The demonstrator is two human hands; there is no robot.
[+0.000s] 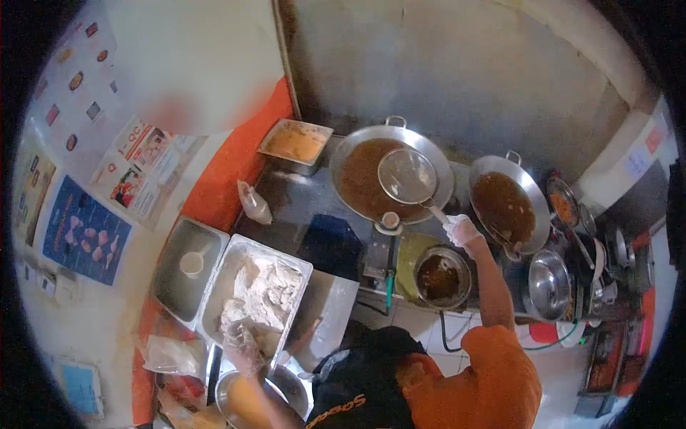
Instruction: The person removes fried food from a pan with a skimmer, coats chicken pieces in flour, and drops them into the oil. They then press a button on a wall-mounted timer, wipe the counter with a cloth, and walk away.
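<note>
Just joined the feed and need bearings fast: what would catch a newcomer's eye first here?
Two big woks of brown oil dominate the stove: the large wok at centre and the smaller wok to its right. The right hand, gloved, grips the handle of a round mesh skimmer over the large wok. Lower left, the left hand rests at the near edge of a flour tray.

Single head-worn fisheye view, looking steeply down, from well above the counter [336, 243]

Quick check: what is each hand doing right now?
Left hand: gloved, in the flour tray; grip cannot be told.
Right hand: gloved, closed on the strainer handle over the large wok.
</note>
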